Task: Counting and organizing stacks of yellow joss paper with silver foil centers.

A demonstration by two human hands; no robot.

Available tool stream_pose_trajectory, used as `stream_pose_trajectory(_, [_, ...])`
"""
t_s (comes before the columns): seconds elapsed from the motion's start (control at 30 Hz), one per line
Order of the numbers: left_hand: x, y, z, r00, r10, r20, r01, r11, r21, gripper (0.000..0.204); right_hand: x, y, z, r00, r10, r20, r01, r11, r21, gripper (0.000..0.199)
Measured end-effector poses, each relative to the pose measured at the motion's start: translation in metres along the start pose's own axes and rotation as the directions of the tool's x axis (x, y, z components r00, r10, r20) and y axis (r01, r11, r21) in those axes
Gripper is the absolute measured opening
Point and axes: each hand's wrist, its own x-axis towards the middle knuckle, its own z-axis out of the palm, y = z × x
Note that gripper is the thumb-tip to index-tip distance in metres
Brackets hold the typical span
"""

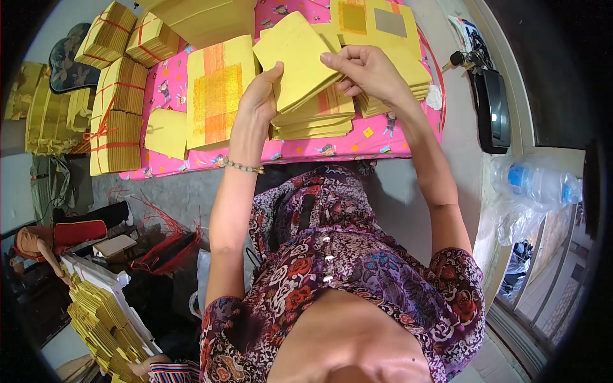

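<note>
A folded stack of yellow joss paper (299, 54) is tilted up between my two hands. My left hand (260, 92) grips its left edge, thumb on top and fingers hidden beneath. At the right edge, my right hand (367, 75) pinches the paper between thumb and curled fingers. Below it lies a pile of folded yellow sheets (313, 124). To the left is a flat stack of yellow paper (199, 89) with an orange band and a gold square. More yellow sheets (399, 70) are piled at the right.
Everything rests on a pink patterned table cover (172, 86). Bundles tied with red string (119, 96) stand at the left. A small yellow piece (166, 133) lies near the front edge. Another person's striped sleeve (172, 370) shows lower left, near more yellow paper (105, 325). A plastic bottle (533, 182) is at right.
</note>
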Motion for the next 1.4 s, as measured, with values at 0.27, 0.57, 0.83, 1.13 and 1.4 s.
stream_pose_trajectory(0.27, [0.001, -0.001, 0.002, 1.000, -0.022, -0.006, 0.021, 0.997, -0.074, 0.034, 0.000, -0.007, -0.003, 0.999, 0.000, 0.039, 0.003, 0.996, -0.085, 0.050])
stream_pose_trajectory(0.57, [-0.016, -0.008, 0.017, 0.961, 0.276, 0.021, -0.276, 0.961, 0.010, 0.034, -0.014, 0.005, -0.009, 0.997, 0.016, 0.077, -0.010, 0.997, -0.079, 0.027])
stream_pose_trajectory(0.83, [-0.045, -0.025, 0.019, 0.885, 0.409, 0.223, -0.456, 0.859, 0.232, 0.036, 0.007, 0.002, -0.009, 0.991, -0.129, -0.033, 0.133, 0.953, 0.273, 0.032])
stream_pose_trajectory(1.13, [-0.052, -0.023, 0.001, 0.810, 0.495, 0.314, -0.584, 0.729, 0.357, 0.033, -0.008, 0.004, -0.010, 0.958, -0.287, 0.005, 0.277, 0.929, 0.246, 0.023])
stream_pose_trajectory(1.4, [-0.047, -0.014, -0.010, 0.545, 0.655, 0.524, -0.752, 0.104, 0.651, 0.034, -0.038, 0.005, -0.004, 0.741, -0.654, -0.152, 0.592, 0.743, -0.312, 0.024])
